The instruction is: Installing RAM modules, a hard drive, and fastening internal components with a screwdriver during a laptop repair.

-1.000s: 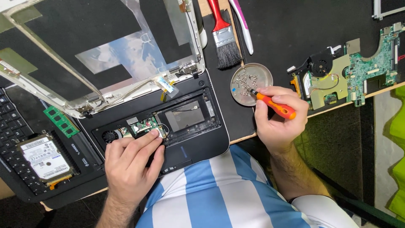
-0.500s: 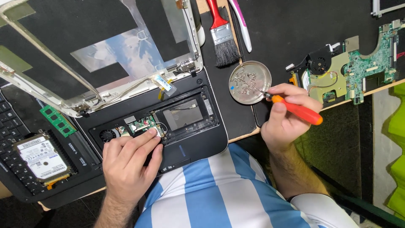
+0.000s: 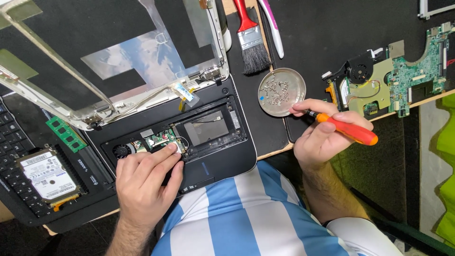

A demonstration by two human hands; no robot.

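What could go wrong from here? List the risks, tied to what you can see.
The screwdriver tip sits at the rim of the screw dish; a nudge could tip it and scatter the screws. The left hand fingers press on the exposed small board in the open laptop base, possibly stressing its thin wires.

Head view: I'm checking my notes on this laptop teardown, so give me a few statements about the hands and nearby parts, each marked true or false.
1. The right hand holds an orange-handled screwdriver. True.
2. The left hand rests on the opened laptop base, fingertips at the small green board. True.
3. The round metal dish is empty. False: it holds many small screws.
4. The red-handled brush is in the left hand. False: it lies on the black mat above the dish, untouched.
5. The hard drive lies to the left of the laptop base. True.
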